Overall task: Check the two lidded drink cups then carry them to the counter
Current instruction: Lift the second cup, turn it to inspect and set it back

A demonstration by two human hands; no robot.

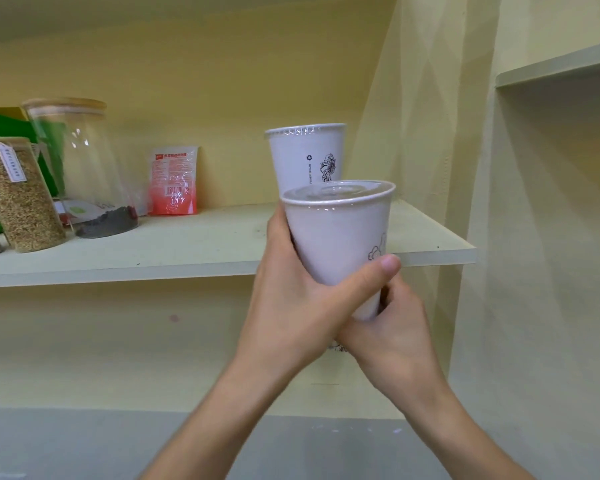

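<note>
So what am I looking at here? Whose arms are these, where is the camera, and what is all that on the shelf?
No machine here: a person wears a wide-angle camera on the head, so you see their own two bare arms reaching forward. Both hands hold one white paper cup with a clear plastic lid: the left hand wraps its side, and the right hand cradles its base. A second white lidded paper cup is behind it, apparently standing on the pale wooden shelf, though its base is hidden. Further left on that shelf are a red and white plastic packet, a clear glass jar with dark bits at the bottom, and a glass jar of tan grains.
</note>
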